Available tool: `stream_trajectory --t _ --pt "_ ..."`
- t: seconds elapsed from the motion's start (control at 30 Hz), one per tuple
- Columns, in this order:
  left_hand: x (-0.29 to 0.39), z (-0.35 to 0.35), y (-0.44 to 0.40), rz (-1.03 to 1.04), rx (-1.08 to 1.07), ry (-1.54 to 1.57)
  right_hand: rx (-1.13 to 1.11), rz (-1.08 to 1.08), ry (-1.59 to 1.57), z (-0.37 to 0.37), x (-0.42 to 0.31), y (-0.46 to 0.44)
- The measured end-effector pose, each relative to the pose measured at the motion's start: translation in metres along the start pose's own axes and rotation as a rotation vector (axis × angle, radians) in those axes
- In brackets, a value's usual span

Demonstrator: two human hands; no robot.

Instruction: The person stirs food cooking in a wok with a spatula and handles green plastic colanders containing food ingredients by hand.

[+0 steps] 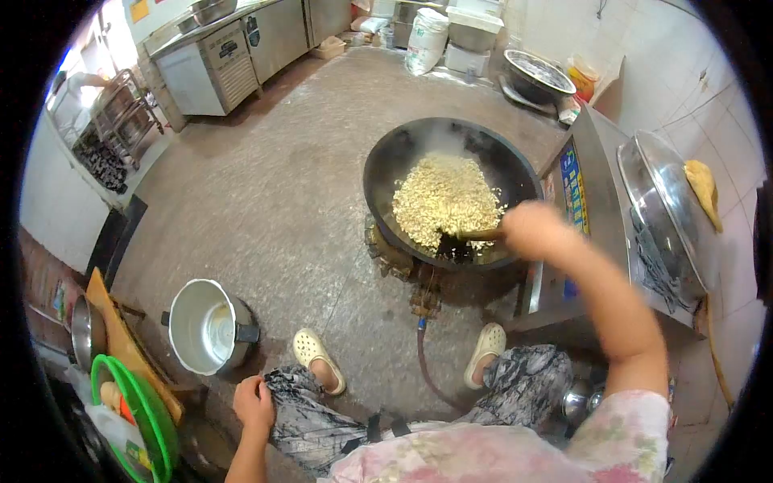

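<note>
A large black wok (370,173) sits on a gas burner (386,253), holding a heap of small pale-yellow pieces (447,193) whose kind I cannot make out. Steam or smoke rises at its far side. My right hand (535,229), slightly blurred, is closed round the wooden handle of a spatula (483,235), at the wok's near right rim. The spatula's dark blade lies among the pieces near the front. My left hand (254,404) rests on my left knee with nothing in it, fingers lying over the patterned trousers.
An aluminium pot (201,326) stands on the floor left of my feet. A hose (425,362) runs from the burner between my shoes. Green baskets (145,419) lean at lower left. A metal cabinet (592,209) with a steel basin (664,209) stands right. Another person is by the doorway.
</note>
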State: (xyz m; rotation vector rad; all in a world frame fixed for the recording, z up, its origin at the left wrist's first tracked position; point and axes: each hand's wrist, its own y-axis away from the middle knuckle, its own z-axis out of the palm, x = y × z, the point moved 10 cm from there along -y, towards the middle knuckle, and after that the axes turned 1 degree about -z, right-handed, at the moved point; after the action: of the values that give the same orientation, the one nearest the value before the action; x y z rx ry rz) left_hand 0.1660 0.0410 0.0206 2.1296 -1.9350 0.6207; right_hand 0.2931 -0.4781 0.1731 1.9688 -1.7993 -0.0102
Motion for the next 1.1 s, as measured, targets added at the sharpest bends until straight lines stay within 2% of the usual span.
stream_trajectory --t 0.07,0.1,0.13,0.23,0.33,0.43,0.53,0.63,0.8,0.93,1.03,1.1 --pt "0.002 -0.001 -0.002 -0.02 -0.009 0.002 -0.029 0.042 -0.068 0.055 -0.03 -0.014" --pt "0.004 0.0 -0.004 -0.017 -0.019 -0.004 0.018 0.078 -0.063 0.076 -0.04 -0.021" --pt "0.005 0.0 -0.005 -0.013 -0.03 -0.01 0.169 0.124 -0.038 0.11 -0.043 -0.035" --pt "0.006 0.003 -0.01 -0.003 -0.043 -0.005 0.29 0.266 -0.117 0.177 -0.05 -0.053" --pt "0.004 0.006 -0.01 -0.014 -0.055 -0.008 0.197 0.379 -0.311 0.209 -0.049 -0.05" --pt "0.005 0.007 -0.012 -0.007 -0.047 -0.004 0.501 0.543 -0.949 0.237 -0.021 -0.043" --pt "0.008 0.006 -0.012 -0.003 -0.057 -0.005 -0.247 0.672 -2.38 0.317 -0.065 -0.049" --pt "0.011 0.007 -0.014 -0.026 -0.072 -0.039 -0.152 0.535 -2.623 0.304 -0.075 -0.038" --pt "0.008 0.006 -0.009 -0.028 -0.048 -0.052 0.015 0.56 -2.461 0.294 -0.08 0.0" --pt "0.01 0.002 -0.005 -0.01 -0.022 -0.019 0.181 0.631 -1.964 0.309 -0.086 0.041" --pt "0.007 0.003 -0.004 -0.007 -0.02 -0.034 0.57 0.686 -1.156 0.296 -0.079 0.093" --pt "0.006 0.004 -0.004 -0.007 -0.023 -0.04 0.607 0.714 -1.202 0.327 -0.09 0.116"
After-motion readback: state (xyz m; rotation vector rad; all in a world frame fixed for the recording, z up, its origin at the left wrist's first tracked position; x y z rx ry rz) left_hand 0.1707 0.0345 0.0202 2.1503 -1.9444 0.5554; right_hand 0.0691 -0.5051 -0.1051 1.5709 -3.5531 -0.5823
